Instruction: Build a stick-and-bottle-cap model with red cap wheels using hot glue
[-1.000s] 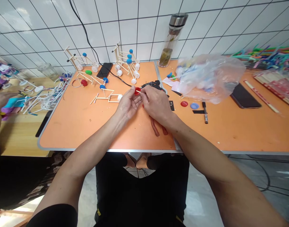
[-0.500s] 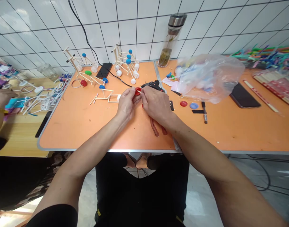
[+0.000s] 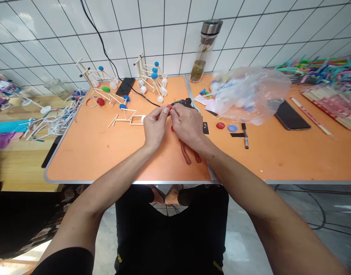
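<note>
Near the middle of the orange table, my left hand [image 3: 155, 128] is closed, thumb and fingers pinching a red bottle cap [image 3: 169, 107]. My right hand [image 3: 188, 124] meets it at the cap, its fingers pressed together. The thin wooden stick seen in the right fingers a moment ago is now hidden by them. Below the right hand stick out the red-brown handles of a pair of pliers [image 3: 185, 154]. A black tool [image 3: 187, 102] lies behind the hands, partly covered. Left of my left hand rests a small stick frame [image 3: 130, 119] with a white cap.
Two stick models [image 3: 154, 76] with coloured caps stand by the wall, near a phone [image 3: 125, 87]. A glass bottle [image 3: 203, 53], plastic bag [image 3: 252, 95], second phone [image 3: 291, 115], marker [image 3: 245, 136] and loose red cap [image 3: 220, 125] are on the right. A black cord [image 3: 102, 40] crosses behind.
My left fingers have closed in around the red cap, and the cap now shows less of its face. The stick has gone out of sight. A neighbour's hand has left the left edge.
</note>
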`<state>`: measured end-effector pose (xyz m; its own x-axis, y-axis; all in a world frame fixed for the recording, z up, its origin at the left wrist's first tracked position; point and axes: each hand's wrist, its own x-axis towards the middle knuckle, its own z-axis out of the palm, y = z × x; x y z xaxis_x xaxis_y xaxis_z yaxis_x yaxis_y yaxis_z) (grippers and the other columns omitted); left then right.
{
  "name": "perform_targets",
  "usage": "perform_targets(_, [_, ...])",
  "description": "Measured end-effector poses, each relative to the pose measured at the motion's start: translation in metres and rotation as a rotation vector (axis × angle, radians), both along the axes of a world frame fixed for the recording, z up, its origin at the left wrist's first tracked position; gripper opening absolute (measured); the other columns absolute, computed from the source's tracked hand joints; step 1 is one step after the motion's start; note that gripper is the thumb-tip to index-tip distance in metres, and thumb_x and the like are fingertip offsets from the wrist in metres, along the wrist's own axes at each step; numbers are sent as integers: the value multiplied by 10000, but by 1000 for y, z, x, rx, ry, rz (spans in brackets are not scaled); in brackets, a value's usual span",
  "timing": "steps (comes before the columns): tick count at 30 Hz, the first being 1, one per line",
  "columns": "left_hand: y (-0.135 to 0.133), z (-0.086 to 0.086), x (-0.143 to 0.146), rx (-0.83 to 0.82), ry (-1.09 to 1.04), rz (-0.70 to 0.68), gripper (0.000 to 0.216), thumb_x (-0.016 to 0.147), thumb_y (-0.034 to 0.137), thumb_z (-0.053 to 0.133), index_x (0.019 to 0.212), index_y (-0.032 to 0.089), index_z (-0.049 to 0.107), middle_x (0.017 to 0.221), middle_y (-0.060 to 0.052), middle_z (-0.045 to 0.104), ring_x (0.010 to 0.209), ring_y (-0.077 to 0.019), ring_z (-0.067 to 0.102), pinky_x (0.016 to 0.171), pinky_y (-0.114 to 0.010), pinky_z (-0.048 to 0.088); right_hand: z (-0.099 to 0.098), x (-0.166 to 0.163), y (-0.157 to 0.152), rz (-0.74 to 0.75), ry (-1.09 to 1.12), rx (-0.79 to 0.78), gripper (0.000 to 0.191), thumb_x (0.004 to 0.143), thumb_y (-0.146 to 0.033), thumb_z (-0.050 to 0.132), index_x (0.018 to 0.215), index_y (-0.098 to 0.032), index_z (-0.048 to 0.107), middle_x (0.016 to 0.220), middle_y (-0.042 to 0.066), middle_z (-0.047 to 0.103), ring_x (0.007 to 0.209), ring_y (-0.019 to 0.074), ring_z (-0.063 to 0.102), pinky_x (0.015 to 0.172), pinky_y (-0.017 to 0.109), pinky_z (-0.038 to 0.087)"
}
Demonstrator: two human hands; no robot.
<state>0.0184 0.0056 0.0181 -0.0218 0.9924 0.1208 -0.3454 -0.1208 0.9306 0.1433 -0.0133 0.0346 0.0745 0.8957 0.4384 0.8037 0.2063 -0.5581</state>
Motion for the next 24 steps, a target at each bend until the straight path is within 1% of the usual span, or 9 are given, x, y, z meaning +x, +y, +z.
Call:
perform_targets(3, [1,-3,0,30,-4,26,88,991,242,832,960,275,908,1108,-17,892,1186,-189,813,1179,-344,588,0,0,8,137,473,-190,338,1089,-431,559,796,-262,545,670,-21,512,603,172,440,629,318,379])
perform_targets(5, [1,-3,1,8,-32,35,85,987,241,839,955,282,907,1101,-6,892,1198,-183,811,1187,-342,586,0,-1,10,179,617,-239,380,1081,-500,580,783,-271,524,649,-43,447,577,161,389,604,312,365])
perform_targets(7, [1,-3,3,-40,-74,42,77,977,237,850,942,282,901,1098,1,894,1218,-181,808,1196,-348,588,-1,-3,8,126,449,-137,364,1088,-476,563,793,-264,547,696,-2,544,643,188,478,636,320,368])
perform_targets(9, [1,-2,5,-83,-104,52,75,971,236,856,915,271,891,1080,3,894,1231,-183,808,1201,-359,594,-2,-6,4,46,94,-9,287,1096,-364,512,858,-243,618,834,75,702,768,236,594,684,342,369])
perform_targets(12, [1,-2,5,-103,-108,71,95,972,233,847,883,249,876,1028,5,891,1243,-192,808,1205,-377,599,-2,-8,0,-2,-262,37,256,1080,-252,462,982,-210,694,988,155,795,861,284,660,711,373,355])
perform_targets(15, [-1,-2,4,-77,-109,55,90,981,222,830,913,250,882,1051,3,896,1261,-192,805,1224,-383,593,1,-6,3,3,-119,13,254,1080,-306,488,914,-230,665,898,121,758,809,270,634,695,363,361])
perform_targets(20, [-5,1,4,-76,-61,52,99,981,221,840,927,278,900,1155,-18,901,1328,-207,788,1256,-385,564,3,2,15,190,600,-290,275,1017,-433,587,793,-282,534,612,-51,398,549,175,360,578,323,334])
perform_targets(22, [-5,-1,5,-72,-47,56,97,982,230,841,925,281,901,1181,-21,901,1338,-215,787,1262,-396,560,2,2,14,163,548,-240,288,1016,-431,592,781,-279,525,621,-40,433,569,176,385,593,323,346])
perform_targets(24, [-4,-3,5,-68,-48,54,88,983,246,842,930,285,901,1193,-19,900,1338,-215,787,1260,-403,562,1,0,9,75,264,-79,268,1030,-375,570,788,-263,543,711,25,593,674,210,523,654,335,372])
